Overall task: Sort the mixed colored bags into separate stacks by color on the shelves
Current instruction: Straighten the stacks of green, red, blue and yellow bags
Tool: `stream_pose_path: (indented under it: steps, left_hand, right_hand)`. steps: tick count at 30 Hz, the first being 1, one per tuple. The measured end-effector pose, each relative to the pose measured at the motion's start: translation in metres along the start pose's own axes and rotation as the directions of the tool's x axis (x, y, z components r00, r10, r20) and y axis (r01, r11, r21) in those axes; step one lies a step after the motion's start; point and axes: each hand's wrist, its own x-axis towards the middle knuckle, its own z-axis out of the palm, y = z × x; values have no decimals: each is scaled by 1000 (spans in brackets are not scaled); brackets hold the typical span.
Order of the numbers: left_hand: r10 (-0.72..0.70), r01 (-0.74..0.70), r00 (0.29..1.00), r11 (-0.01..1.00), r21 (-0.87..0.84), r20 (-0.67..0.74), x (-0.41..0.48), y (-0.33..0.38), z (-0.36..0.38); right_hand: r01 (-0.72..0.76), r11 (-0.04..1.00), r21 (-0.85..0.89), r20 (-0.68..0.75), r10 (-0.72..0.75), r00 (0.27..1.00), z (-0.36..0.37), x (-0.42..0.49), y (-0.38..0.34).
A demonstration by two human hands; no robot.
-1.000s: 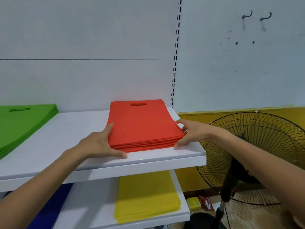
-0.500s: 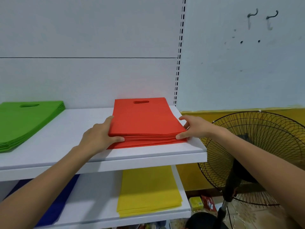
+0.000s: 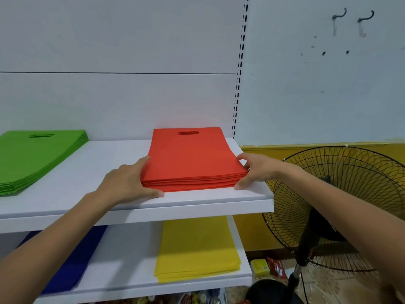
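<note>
A stack of red bags [image 3: 188,159] lies on the right end of the upper white shelf [image 3: 92,172], handle cut-outs toward the wall. My left hand [image 3: 129,183] presses its fingers against the stack's left edge, with the thumb on the shelf at the front left corner. My right hand [image 3: 254,172] brackets the right edge, thumb low at the front corner and index finger at the top. A stack of green bags [image 3: 37,154] sits at the shelf's left end. On the lower shelf [image 3: 131,255] lie a stack of yellow bags [image 3: 195,249] and dark blue bags [image 3: 72,260].
A standing fan [image 3: 341,207] with a black wire cage is close to the right of the shelves, beside my right forearm. Small packages [image 3: 269,266] lie on the floor under it. Two hooks [image 3: 352,20] hang on the wall above.
The red stack's fanned lower bags have been squared up between my hands. My left thumb moved from on top of the front corner down to the shelf.
</note>
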Motion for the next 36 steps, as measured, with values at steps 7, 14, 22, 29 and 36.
stream_pose_path:
  steps: [7, 14, 22, 29, 36]
  left_hand:
    - [-29, 28, 1000, 990, -141, -6, 4, 1, 1]
    - [-1, -1, 998, 999, -33, -67, 0, 5, -2]
    - [217, -122, 948, 925, 360, -235, -11, 20, -3]
    - [150, -64, 968, 924, 377, -203, -13, 26, -5]
    - [-23, 24, 999, 999, 28, -26, -3, 22, -3]
  right_hand:
    - [-25, 999, 30, 18, 24, 1000, 3, 3, 2]
    - [-21, 997, 71, 18, 20, 1000, 0, 1, 3]
    - [8, 996, -93, -59, -13, 998, 3, -5, 2]
    - [-15, 996, -93, -82, 7, 997, 7, -12, 0]
    - [-2, 999, -40, -198, -6, 980, 19, -12, -8]
